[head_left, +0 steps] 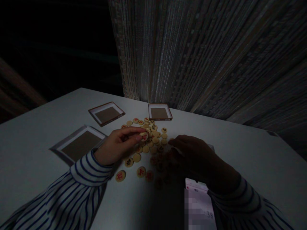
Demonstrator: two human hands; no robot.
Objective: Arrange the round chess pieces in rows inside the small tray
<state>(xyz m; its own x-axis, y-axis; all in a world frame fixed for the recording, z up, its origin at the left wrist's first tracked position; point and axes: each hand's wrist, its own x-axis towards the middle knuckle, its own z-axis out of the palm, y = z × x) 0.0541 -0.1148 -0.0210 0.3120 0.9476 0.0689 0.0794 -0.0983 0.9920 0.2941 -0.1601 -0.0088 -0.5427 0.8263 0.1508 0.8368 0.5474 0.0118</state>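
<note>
Between the thumb and fingers of my left hand [120, 142] is a round Chinese chess piece [144, 136] with a red character, held up over the loose pile. My right hand [194, 153] hovers at the pile's right side in deep shadow. Its fingers are bent and a little apart from the thumb; nothing shows between them. Several wooden pieces lie around both hands, some face down and plain. A black-marked piece [129, 162] and a red-marked piece [120, 176] rest near my left wrist. Those below my right hand are dim.
Two shallow open boxes, a left one [99, 123] and a right one [170, 119], stand at the back of the white table [240, 153]. A larger pale tray [64, 135] is beside my left forearm. A lit phone [201, 204] lies below my right wrist. A string curtain [153, 48] hangs behind.
</note>
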